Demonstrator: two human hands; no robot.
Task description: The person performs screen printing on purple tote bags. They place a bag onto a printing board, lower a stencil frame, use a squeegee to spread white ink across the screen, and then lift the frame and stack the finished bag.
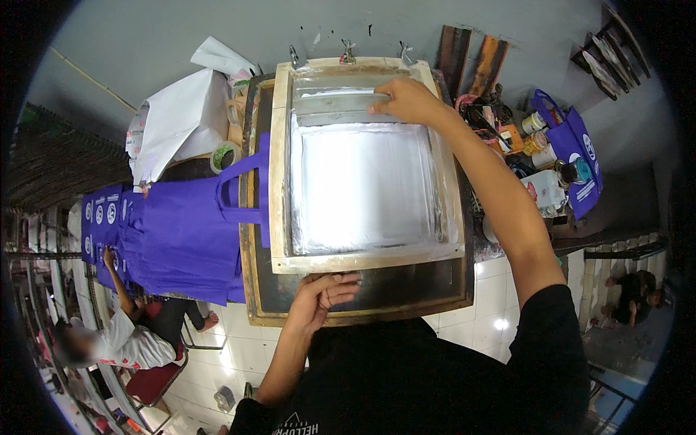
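Note:
A wooden-framed printing screen [367, 261] lies over a dark board [362, 293]; its mesh is smeared with white ink [362, 188]. Near the far end of the screen, my right hand [409, 101] is closed on a squeegee [330, 106] that reaches across the mesh. My left hand [326, 296] is just below the screen's near edge, fingers stretched to the right and nothing seen in them; whether it touches the frame is unclear. A purple cloth bag [243, 181] reaches under the screen's left side, and the rest of it is hidden.
Purple bags [185, 232] lie spread to the left, below a white paper-covered box [188, 112] and a tape roll [223, 156]. Clamps [348, 52] line the screen's far edge. Jars [536, 134] and tools crowd the right side. Another person [141, 337] sits at the left.

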